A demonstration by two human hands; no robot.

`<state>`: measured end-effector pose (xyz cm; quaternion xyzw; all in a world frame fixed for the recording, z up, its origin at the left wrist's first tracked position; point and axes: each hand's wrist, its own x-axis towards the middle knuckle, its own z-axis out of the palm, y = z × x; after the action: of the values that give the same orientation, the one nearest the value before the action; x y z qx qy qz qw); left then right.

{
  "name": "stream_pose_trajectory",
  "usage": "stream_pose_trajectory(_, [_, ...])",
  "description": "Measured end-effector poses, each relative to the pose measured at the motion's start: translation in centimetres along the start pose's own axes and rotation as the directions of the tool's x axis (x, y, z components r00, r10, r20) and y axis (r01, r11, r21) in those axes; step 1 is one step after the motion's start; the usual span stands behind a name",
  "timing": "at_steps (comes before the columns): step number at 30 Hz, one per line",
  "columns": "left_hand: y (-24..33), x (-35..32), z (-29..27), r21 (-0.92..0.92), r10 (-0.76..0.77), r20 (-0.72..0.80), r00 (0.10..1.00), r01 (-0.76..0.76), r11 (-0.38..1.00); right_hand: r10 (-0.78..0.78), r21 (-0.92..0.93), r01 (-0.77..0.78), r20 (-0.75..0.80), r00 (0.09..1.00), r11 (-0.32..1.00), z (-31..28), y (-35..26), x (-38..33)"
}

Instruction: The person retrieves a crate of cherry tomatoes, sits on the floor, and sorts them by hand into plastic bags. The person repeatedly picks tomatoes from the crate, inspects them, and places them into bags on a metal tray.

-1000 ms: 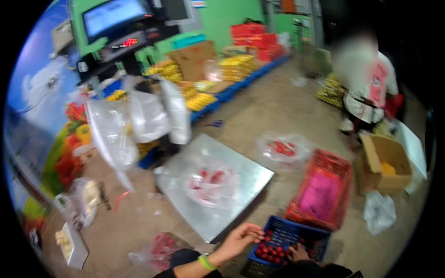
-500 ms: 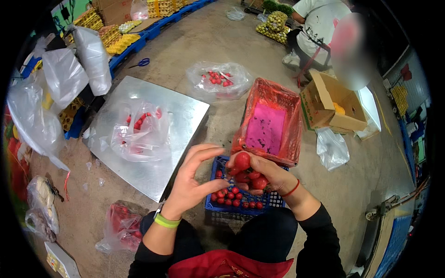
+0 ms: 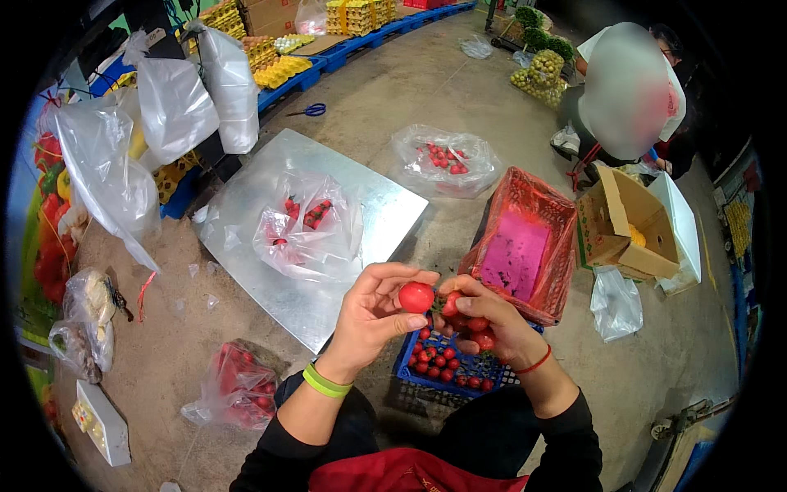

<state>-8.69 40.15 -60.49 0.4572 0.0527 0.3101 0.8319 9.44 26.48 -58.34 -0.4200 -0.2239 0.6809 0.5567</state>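
Note:
Pinched between the thumb and fingers of my left hand (image 3: 373,316) is one shiny red tomato (image 3: 416,297). My right hand (image 3: 502,324) is curled round a small bunch of tomatoes (image 3: 482,339), with bits of green stem showing between the hands. Both hands are close together over a blue plastic crate (image 3: 407,366), where more small tomatoes (image 3: 443,361) lie. To the left, a clear plastic bag (image 3: 316,258) with some tomatoes inside rests on a square metal platform (image 3: 385,215). My right fingertips are partly hidden behind the tomatoes.
A red crate (image 3: 551,279) with a pink sheet stands beyond the blue one. Tomatoes also fill clear bags on the floor, one far (image 3: 447,160), one near left (image 3: 238,389). A cardboard box (image 3: 627,221) stands right. Plastic bags (image 3: 176,111) hang left. A person (image 3: 631,107) crouches far right.
My left hand was open and apart from the tomatoes; now it has closed on one beside my right hand. The view has turned, so the scene sits farther right.

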Motion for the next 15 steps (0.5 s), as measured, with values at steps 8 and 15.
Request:
stream_pose_trajectory(8, [-1.5, 0.4, -0.8, 0.043, 0.134, -0.045, 0.990, -0.132, 0.990, -0.135, 0.063, 0.129, 0.114, 0.984, 0.990, -0.3, -0.1, 0.0])
stream_pose_trajectory(15, [-2.4, 0.9, -0.2, -0.122, -0.017, -0.147, 0.989, -0.001, 0.992, -0.206, 0.085, 0.201, 0.049, 0.977, 0.976, -0.9, 0.3, 0.5])
